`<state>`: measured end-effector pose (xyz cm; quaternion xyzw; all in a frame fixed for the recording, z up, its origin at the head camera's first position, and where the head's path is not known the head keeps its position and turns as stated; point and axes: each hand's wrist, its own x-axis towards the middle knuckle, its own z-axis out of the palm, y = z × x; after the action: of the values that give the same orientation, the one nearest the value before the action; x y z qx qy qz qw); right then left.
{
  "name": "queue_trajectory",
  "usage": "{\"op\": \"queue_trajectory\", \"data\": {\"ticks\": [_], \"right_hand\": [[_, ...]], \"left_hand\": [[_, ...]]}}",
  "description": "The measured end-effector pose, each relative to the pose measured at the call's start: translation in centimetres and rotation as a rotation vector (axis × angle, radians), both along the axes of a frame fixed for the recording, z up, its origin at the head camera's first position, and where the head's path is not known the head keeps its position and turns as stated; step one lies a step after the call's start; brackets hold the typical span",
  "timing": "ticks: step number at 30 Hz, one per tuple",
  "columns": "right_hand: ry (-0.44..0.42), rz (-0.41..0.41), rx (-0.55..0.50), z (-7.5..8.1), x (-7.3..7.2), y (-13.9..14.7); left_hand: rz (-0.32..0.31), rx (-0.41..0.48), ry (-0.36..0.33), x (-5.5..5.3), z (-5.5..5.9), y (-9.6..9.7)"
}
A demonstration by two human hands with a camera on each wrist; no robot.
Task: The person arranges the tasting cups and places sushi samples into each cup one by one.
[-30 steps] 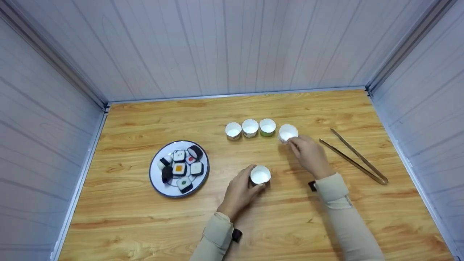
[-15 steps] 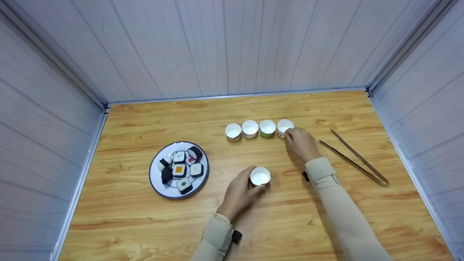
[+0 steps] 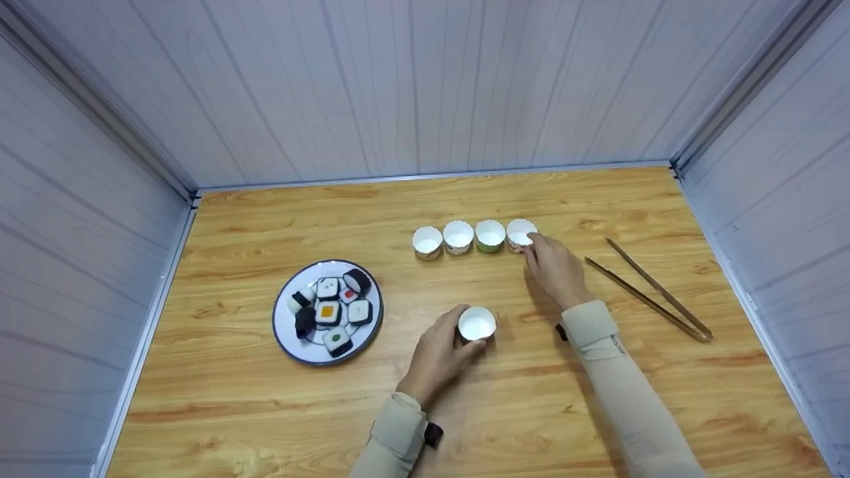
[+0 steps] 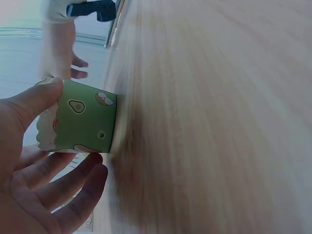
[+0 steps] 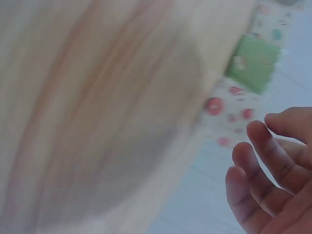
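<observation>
My left hand grips a small paper baking cup on the table, thumb on one side and fingers on the other. In the left wrist view this cup is green with avocado prints and a scalloped white rim. My right hand is at the right end of a row of similar cups, beside a white cup with red prints. The right wrist view has the fingers loosely bent and spread, fingertips just off that printed cup. A green cup stands next to it in the row.
Two more cups, one at the left end and one beside it, complete the row. A blue-rimmed plate of sushi pieces sits at left. Metal tongs lie at right. Pale panels enclose the table.
My right hand has moved the red-printed cup left and back into the row beside the green one, then let go and drawn slightly away. The left hand has stayed in place.
</observation>
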<state>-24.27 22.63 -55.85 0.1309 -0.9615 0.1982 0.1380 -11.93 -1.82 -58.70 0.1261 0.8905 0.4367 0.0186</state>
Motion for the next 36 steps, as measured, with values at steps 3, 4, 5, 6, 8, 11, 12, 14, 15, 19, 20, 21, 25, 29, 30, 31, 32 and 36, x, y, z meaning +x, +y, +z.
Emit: {"op": "queue_trajectory", "data": {"ticks": [3, 4, 5, 6, 8, 11, 12, 14, 15, 19, 20, 21, 25, 29, 30, 31, 32, 36], "right_hand": [[0.047, 0.05, -0.005, 1.0, 1.9, -0.5], [0.055, 0.07, -0.002, 1.3, 2.6, -0.6], [0.058, 0.092, 0.001, 1.7, 3.3, -0.8], [0.06, 0.113, 0.005, 1.9, 4.1, -1.0], [0.054, 0.16, 0.01, 2.5, 5.5, -1.3], [0.065, 0.239, 0.019, 2.9, 7.4, -1.8], [0.074, 0.267, 0.021, 2.9, 7.9, -1.9], [0.103, 0.322, 0.024, 3.0, 8.9, -2.3], [0.122, 0.352, 0.021, 2.9, 9.3, -2.5], [0.156, 0.459, 0.018, 2.4, 10.7, -3.3], [0.149, 0.479, 0.024, 2.2, 10.9, -3.4], [0.137, 0.495, 0.031, 2.0, 11.1, -3.6], [0.072, 0.514, 0.077, 1.1, 11.6, -4.3], [0.057, 0.505, 0.091, 0.3, 11.8, -4.7], [0.058, 0.5, 0.09, 0.2, 11.8, -4.8], [0.062, 0.493, 0.091, 0.1, 11.9, -4.9], [0.065, 0.488, 0.092, 0.1, 11.8, -4.9], [0.068, 0.479, 0.091, 0.0, 11.8, -5.0]], "left_hand": [[0.001, 0.005, 0.004, 0.0, -0.1, 0.0], [0.001, 0.006, 0.006, 0.0, -0.1, 0.0], [0.001, 0.007, 0.008, 0.0, -0.1, 0.1], [0.0, 0.008, 0.009, -0.1, -0.1, 0.1], [-0.001, 0.006, 0.012, -0.1, -0.2, 0.1], [-0.004, 0.005, 0.016, 0.0, -0.2, 0.1], [-0.006, 0.005, 0.02, 0.0, -0.2, 0.1], [-0.008, 0.005, 0.026, 0.0, -0.2, 0.1], [-0.01, 0.005, 0.03, 0.0, -0.2, 0.1], [-0.006, 0.001, 0.031, 0.0, -0.1, 0.1], [-0.005, -0.002, 0.03, 0.0, -0.1, 0.2], [-0.003, -0.004, 0.025, 0.0, -0.1, 0.2], [0.002, -0.018, 0.012, 0.0, 0.0, 0.2], [0.003, -0.021, 0.008, 0.1, 0.0, 0.1], [0.002, -0.021, 0.007, 0.1, 0.0, 0.1], [0.003, -0.02, 0.005, 0.1, 0.0, 0.1], [0.003, -0.021, 0.003, 0.1, 0.0, 0.1], [0.006, -0.026, -0.006, 0.1, 0.1, 0.1]]}}
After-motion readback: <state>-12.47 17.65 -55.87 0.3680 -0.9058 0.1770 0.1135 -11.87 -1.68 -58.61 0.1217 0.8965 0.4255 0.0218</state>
